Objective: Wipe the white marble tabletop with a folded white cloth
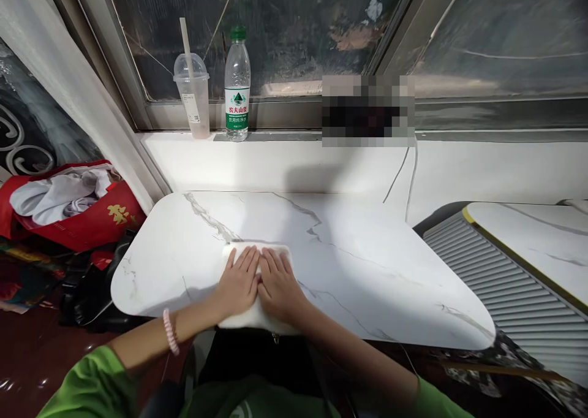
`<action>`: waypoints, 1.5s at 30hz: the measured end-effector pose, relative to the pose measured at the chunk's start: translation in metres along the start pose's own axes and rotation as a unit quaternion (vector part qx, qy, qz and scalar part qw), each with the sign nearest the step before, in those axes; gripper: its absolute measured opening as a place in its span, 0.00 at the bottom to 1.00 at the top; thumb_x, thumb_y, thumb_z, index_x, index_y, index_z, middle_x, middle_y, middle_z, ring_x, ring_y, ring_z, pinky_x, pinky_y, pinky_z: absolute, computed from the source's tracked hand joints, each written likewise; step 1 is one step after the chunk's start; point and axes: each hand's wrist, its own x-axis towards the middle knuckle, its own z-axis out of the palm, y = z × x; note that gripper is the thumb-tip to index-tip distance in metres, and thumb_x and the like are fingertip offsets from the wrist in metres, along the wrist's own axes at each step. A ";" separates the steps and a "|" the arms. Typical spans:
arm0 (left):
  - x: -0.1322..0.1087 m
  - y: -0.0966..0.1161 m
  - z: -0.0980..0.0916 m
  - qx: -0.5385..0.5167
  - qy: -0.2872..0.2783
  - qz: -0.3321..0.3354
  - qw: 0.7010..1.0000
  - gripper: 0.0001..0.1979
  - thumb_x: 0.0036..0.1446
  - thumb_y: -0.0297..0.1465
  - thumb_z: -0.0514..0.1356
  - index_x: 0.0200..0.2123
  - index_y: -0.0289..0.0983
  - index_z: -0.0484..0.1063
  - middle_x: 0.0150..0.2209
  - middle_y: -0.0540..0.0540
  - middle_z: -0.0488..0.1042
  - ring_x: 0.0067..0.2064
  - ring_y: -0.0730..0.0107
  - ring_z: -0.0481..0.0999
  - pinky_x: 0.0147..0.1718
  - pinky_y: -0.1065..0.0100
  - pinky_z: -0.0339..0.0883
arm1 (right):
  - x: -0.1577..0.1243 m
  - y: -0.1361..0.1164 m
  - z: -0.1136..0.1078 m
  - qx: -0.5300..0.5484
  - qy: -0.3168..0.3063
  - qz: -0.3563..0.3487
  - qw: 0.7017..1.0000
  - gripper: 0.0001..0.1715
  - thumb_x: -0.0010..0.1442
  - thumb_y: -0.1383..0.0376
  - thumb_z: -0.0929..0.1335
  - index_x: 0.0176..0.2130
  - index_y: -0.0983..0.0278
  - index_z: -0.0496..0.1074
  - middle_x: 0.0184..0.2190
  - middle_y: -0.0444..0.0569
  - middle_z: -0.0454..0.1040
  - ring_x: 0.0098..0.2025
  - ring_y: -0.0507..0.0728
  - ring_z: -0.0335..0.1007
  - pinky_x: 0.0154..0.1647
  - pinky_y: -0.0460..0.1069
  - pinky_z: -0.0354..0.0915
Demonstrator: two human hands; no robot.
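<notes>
A folded white cloth lies at the near edge of a white marble-patterned table. My left hand rests flat on the cloth's left half, fingers spread and pointing away from me; a pink bead bracelet circles that wrist. My right hand presses flat on the cloth's right half, touching the left hand. Neither hand grips anything. Both arms come from green sleeves at the bottom of the view.
On the window ledge stand a water bottle with a green cap and a plastic cup with a straw. A red bag with clothes sits left. A ribbed grey unit and second marble top are right. Cables hang on the wall.
</notes>
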 end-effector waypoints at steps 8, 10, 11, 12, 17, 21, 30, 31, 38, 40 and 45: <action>0.126 -0.085 0.001 -0.007 -0.047 -0.031 0.998 0.26 0.68 0.29 0.43 0.66 0.28 0.53 0.68 0.37 0.53 0.70 0.60 0.51 0.68 0.52 0.40 | 0.131 0.056 0.020 0.027 -0.024 0.048 0.998 0.30 0.64 0.69 0.55 0.60 0.79 0.62 0.64 0.65 0.61 0.66 0.66 0.53 0.67 0.62 0.45; 0.147 -0.092 0.001 -0.005 -0.035 -0.048 0.998 0.25 0.68 0.29 0.42 0.66 0.27 0.53 0.68 0.38 0.53 0.69 0.61 0.51 0.68 0.53 0.39 | 0.152 0.069 0.025 0.024 -0.015 0.043 0.999 0.29 0.64 0.69 0.55 0.60 0.79 0.62 0.64 0.65 0.62 0.66 0.65 0.53 0.67 0.61 0.45; 0.153 -0.094 0.001 -0.003 -0.030 -0.051 0.998 0.25 0.68 0.28 0.41 0.66 0.27 0.53 0.69 0.38 0.53 0.69 0.62 0.51 0.68 0.53 0.39 | 0.158 0.074 0.027 0.020 -0.008 0.040 0.999 0.29 0.64 0.69 0.55 0.60 0.79 0.62 0.64 0.65 0.62 0.66 0.65 0.54 0.67 0.61 0.45; 0.158 -0.094 0.002 -0.001 -0.026 -0.055 0.998 0.25 0.68 0.28 0.41 0.66 0.27 0.53 0.69 0.38 0.53 0.69 0.62 0.51 0.68 0.53 0.39 | 0.161 0.078 0.029 0.015 0.000 0.037 0.999 0.29 0.64 0.69 0.55 0.61 0.79 0.62 0.64 0.65 0.62 0.66 0.64 0.54 0.67 0.61 0.46; 0.152 -0.081 0.006 0.003 -0.017 -0.060 0.998 0.26 0.68 0.30 0.42 0.66 0.28 0.53 0.68 0.38 0.54 0.69 0.61 0.52 0.67 0.51 0.42 | 0.146 0.086 0.035 -0.004 0.011 0.018 1.000 0.31 0.64 0.69 0.54 0.63 0.79 0.60 0.64 0.64 0.61 0.67 0.64 0.53 0.67 0.61 0.47; 0.131 -0.045 0.015 0.001 0.009 -0.048 0.999 0.26 0.67 0.31 0.42 0.66 0.29 0.54 0.68 0.38 0.55 0.69 0.59 0.53 0.67 0.48 0.42 | 0.104 0.094 0.030 -0.029 0.019 -0.015 0.999 0.32 0.63 0.69 0.55 0.63 0.79 0.61 0.64 0.64 0.62 0.66 0.64 0.54 0.66 0.62 0.49; 0.085 0.095 0.028 -0.048 -0.004 0.000 0.999 0.30 0.68 0.35 0.40 0.67 0.22 0.50 0.69 0.33 0.49 0.71 0.50 0.46 0.66 0.40 0.39 | -0.050 0.130 -0.014 -0.065 0.003 -0.062 0.996 0.36 0.62 0.65 0.54 0.66 0.76 0.55 0.66 0.62 0.58 0.69 0.61 0.48 0.67 0.61 0.51; 0.083 0.106 0.029 -0.049 -0.008 0.013 0.999 0.30 0.68 0.35 0.40 0.67 0.22 0.49 0.69 0.32 0.49 0.71 0.50 0.45 0.66 0.40 0.39 | -0.063 0.133 -0.019 -0.065 0.002 -0.056 0.996 0.37 0.62 0.66 0.54 0.67 0.75 0.52 0.66 0.61 0.58 0.69 0.61 0.48 0.67 0.61 0.51; 0.118 0.112 0.031 -0.065 -0.047 0.048 0.996 0.30 0.66 0.33 0.42 0.67 0.22 0.50 0.69 0.33 0.51 0.71 0.53 0.46 0.67 0.44 0.38 | -0.058 0.154 -0.025 -0.079 -0.004 0.004 0.997 0.37 0.59 0.67 0.56 0.66 0.75 0.55 0.63 0.61 0.63 0.67 0.63 0.53 0.66 0.60 0.52; 0.140 0.090 0.031 -0.066 -0.044 0.040 0.996 0.29 0.66 0.32 0.41 0.67 0.24 0.51 0.69 0.34 0.51 0.70 0.55 0.47 0.67 0.45 0.38 | -0.026 0.159 -0.021 -0.073 -0.010 0.022 0.997 0.34 0.59 0.67 0.56 0.63 0.75 0.60 0.63 0.61 0.64 0.66 0.63 0.54 0.66 0.59 0.51; 0.196 0.019 0.029 -0.046 -0.012 0.001 0.999 0.27 0.67 0.31 0.42 0.66 0.28 0.54 0.68 0.36 0.55 0.69 0.58 0.51 0.67 0.48 0.41 | 0.071 0.165 -0.007 -0.047 -0.029 0.060 0.997 0.31 0.63 0.68 0.55 0.61 0.78 0.62 0.63 0.62 0.63 0.66 0.63 0.54 0.66 0.58 0.49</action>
